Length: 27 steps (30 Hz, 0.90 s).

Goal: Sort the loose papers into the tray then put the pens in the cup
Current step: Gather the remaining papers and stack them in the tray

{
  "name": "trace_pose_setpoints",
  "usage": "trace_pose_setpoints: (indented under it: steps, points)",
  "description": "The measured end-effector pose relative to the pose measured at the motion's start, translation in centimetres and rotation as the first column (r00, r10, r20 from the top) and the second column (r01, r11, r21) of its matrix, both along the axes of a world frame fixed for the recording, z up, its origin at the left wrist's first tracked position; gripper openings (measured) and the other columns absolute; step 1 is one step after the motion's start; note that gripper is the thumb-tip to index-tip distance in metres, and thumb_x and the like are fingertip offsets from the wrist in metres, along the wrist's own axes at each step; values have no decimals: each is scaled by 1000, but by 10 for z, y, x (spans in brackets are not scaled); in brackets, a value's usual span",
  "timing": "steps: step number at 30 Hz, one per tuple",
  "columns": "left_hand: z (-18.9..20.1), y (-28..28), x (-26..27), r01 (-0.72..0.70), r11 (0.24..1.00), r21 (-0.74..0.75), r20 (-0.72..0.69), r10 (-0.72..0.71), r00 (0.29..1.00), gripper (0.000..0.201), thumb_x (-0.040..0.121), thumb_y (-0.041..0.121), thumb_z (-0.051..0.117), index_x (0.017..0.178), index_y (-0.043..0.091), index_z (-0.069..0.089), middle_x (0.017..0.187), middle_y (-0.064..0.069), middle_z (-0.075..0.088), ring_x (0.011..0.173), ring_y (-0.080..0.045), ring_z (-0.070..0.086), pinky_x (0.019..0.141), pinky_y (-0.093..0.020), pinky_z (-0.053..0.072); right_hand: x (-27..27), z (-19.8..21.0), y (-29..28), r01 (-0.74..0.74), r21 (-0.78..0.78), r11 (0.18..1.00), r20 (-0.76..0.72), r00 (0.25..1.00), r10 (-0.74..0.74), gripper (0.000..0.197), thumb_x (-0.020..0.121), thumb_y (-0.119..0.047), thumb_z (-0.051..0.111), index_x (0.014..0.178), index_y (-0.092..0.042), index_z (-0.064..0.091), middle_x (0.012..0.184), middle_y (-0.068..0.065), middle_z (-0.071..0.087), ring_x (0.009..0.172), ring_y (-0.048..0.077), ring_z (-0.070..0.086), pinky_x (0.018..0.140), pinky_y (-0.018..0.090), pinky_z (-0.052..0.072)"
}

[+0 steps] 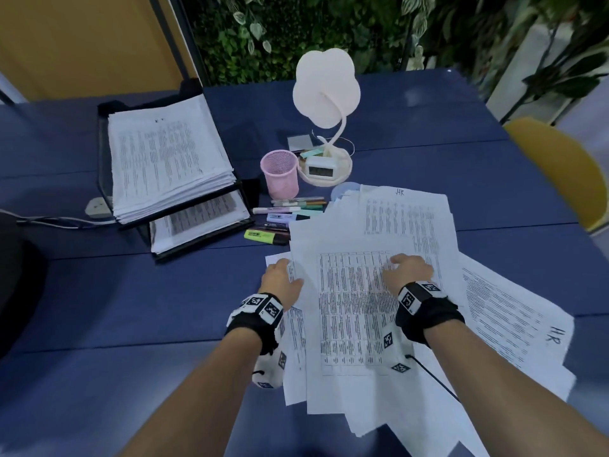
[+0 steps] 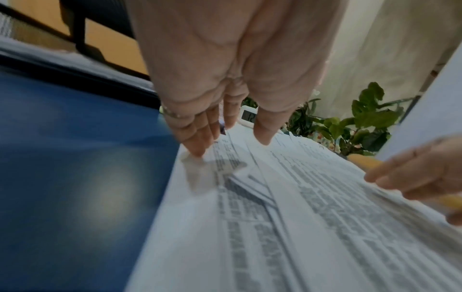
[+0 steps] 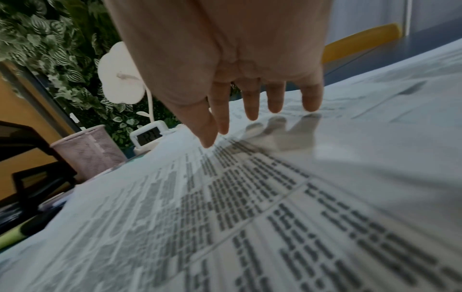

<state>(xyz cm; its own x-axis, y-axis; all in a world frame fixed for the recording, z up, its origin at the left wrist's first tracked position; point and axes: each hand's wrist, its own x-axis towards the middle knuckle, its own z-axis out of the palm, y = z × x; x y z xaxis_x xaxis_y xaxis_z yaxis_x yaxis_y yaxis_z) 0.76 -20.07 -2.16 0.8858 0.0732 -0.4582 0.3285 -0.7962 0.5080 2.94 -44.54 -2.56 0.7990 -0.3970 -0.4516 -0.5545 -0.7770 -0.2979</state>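
A black two-tier tray (image 1: 108, 108) stands well beyond and to the left of the left hand (image 1: 282, 279); its upper tier carries a thick stack of printed sheets (image 1: 164, 153), and the lower tier holds a thinner stack (image 1: 201, 219). The pink mesh cup (image 1: 280, 173) stands ahead of both hands, just right of the tray, and no pen shows in it. The pens (image 1: 283, 219), a cluster of markers and highlighters, lie flat on the blue surface (image 1: 115, 308) between the cup and the left hand, the nearest ones tucked under the far edge of the loose papers (image 1: 356, 308).

Those papers sprawl in an overlapping heap under and around both hands. The left hand sits at the heap's left edge, fingers (image 2: 197, 142) straight and reaching down to a sheet, thumb apart above the top page; whether it has hold of a sheet I cannot tell. The right hand (image 1: 408, 272) hovers spread over the top sheet, fingers (image 3: 252, 104) extended and apart, holding nothing.

Beyond the right hand, just right of the cup, a white flower-shaped lamp (image 1: 326, 84) rises from a round base with a small digital clock (image 1: 321, 168) on it. A yellow chair (image 1: 560, 179) stands far to the right, and a white socket block (image 1: 99, 207) lies left of the tray.
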Motion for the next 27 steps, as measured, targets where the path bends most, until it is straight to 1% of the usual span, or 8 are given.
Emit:
trace_pose_setpoints:
  steps: [5,7,10,12,14,17,23,27]
  points:
    - [-2,-24,2,-288,945,-154,-36,286,958,56,93,26,57,139,4,36,128,-13,54,118,-28,51,91,-28,42,-2,-7,-26,17,-102,995,-112,993,-28,55,72,-39,64,117,-15,44,126,15,43,120,35,39,100,56,36]
    - [-1,-32,1,-285,944,-165,-56,280,958,52,94,28,56,138,6,40,129,-12,54,117,-28,52,89,-27,43,0,-5,-32,3,-105,994,-137,990,-18,61,72,-47,64,119,-15,42,125,15,41,118,35,39,99,54,36]
    - [-1,-44,0,-160,977,-140,-37,156,987,53,95,27,54,142,8,37,144,-11,43,124,-30,49,98,-39,46,3,-3,-43,9,-105,994,-127,992,-22,57,76,-49,60,121,-19,43,125,14,39,117,34,39,99,53,37]
    - [-2,-51,-2,-140,974,-178,-19,139,990,59,95,26,55,146,9,31,149,-8,38,132,-29,42,106,-37,40,2,-1,-50,50,-115,992,-119,991,-63,59,76,-52,61,122,-21,41,125,14,37,117,35,39,97,52,39]
    - [-3,-54,-3,-149,959,-240,-15,150,989,59,94,24,57,146,12,33,145,-5,44,131,-26,44,106,-33,39,0,-2,-53,74,-122,990,-126,988,-89,73,73,-60,62,127,-19,35,128,17,34,120,38,36,96,54,41]
    - [-2,-47,-5,-195,922,-334,1,207,978,43,93,16,58,135,16,49,125,-4,61,106,-20,59,88,-26,46,0,-11,-54,143,-80,986,-57,987,-148,86,64,-67,62,128,-17,35,130,17,35,121,38,34,96,59,38]
    - [6,-12,-15,-278,804,-526,-50,297,954,39,93,14,59,130,22,51,122,7,60,107,-12,58,95,-28,43,5,-11,-65,243,-12,970,99,965,-241,108,68,-71,62,145,-8,20,144,20,37,133,36,34,106,55,30]
    - [-2,5,-18,-314,814,-488,-116,296,948,52,88,21,66,137,20,46,133,4,56,118,-16,54,107,-39,39,12,-2,-56,42,12,999,75,996,-42,76,70,-62,60,122,-8,53,118,13,59,111,34,54,97,49,42]
